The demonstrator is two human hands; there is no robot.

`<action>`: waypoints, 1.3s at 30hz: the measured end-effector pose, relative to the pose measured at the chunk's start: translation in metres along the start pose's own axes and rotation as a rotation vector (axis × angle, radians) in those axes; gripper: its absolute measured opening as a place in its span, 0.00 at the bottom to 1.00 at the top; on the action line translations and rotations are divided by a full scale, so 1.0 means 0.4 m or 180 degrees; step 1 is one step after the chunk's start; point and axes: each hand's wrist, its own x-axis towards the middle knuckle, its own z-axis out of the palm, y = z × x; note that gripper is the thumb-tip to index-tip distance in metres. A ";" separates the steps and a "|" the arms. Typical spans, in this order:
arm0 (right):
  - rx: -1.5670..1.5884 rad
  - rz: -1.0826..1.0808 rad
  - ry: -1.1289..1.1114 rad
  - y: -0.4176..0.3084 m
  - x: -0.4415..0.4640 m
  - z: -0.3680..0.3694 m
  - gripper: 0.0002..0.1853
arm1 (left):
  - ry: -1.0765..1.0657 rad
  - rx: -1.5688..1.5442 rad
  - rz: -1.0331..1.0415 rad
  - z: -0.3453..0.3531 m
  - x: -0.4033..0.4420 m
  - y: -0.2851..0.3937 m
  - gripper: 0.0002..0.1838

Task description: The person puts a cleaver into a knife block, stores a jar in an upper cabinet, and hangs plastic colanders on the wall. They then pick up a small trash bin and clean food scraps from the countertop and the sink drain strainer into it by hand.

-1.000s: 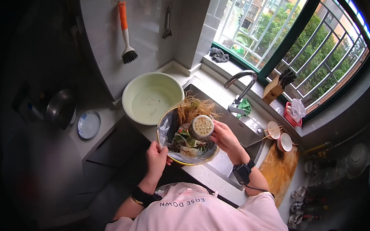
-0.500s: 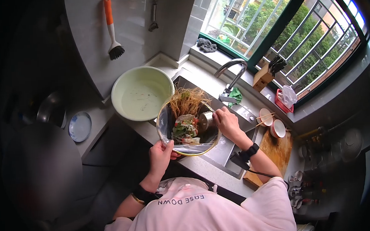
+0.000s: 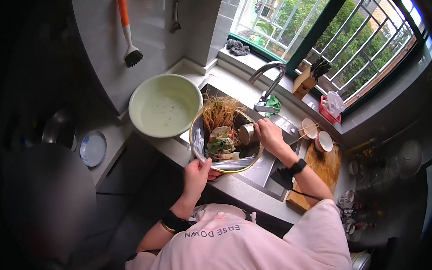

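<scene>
Over the sink's near edge hangs a trash bin (image 3: 252, 163) lined with a plastic bag, its rim yellow. Brown stringy roots (image 3: 220, 113) and vegetable scraps (image 3: 222, 143) lie inside. My left hand (image 3: 197, 178) grips the rim and bag at the lower left, fingers closed. On the right side, my right hand (image 3: 272, 136) has its fingers closed on a metal sink strainer (image 3: 247, 133), tilted on its side within the bin's mouth.
A pale green basin (image 3: 166, 106) with some water stands left of the sink. The faucet (image 3: 271, 79) rises behind. Two bowls (image 3: 324, 142) with chopsticks sit by a wooden cutting board (image 3: 323, 171). A plate (image 3: 93, 148) lies at left.
The strainer has turned from facing upward to lying sideways, lower inside the bin. Since half a second ago, the bin and both hands have shifted slightly right and up in view.
</scene>
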 end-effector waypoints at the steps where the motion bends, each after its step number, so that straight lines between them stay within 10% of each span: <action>1: 0.0275 -0.0060 0.0063 -0.014 0.006 -0.023 0.16 | -0.0018 -0.0020 0.0028 0.006 0.008 0.002 0.12; 6: -0.0270 -0.0024 0.0070 0.016 -0.026 0.013 0.16 | -0.0040 0.0162 -0.0077 0.006 -0.008 0.001 0.12; 16: 0.3718 0.1110 -0.0819 -0.082 0.009 -0.150 0.18 | -0.0106 0.0301 -0.0069 0.015 0.015 0.002 0.12; 21: -0.0386 -0.0016 0.0000 0.004 -0.015 -0.030 0.17 | -0.0080 0.0333 -0.0040 0.020 0.002 0.005 0.11; 26: 0.1341 0.0138 -0.0344 -0.016 0.019 -0.071 0.16 | -0.0066 0.0230 -0.0016 0.022 0.012 0.005 0.10; 29: -0.0475 -0.0133 0.0214 -0.016 -0.006 -0.058 0.16 | -0.0070 0.0255 -0.0004 0.013 0.012 -0.015 0.11; 39: 0.0642 -0.0285 0.0409 -0.046 0.018 -0.099 0.15 | -0.0002 0.0250 -0.0071 0.019 0.019 -0.012 0.11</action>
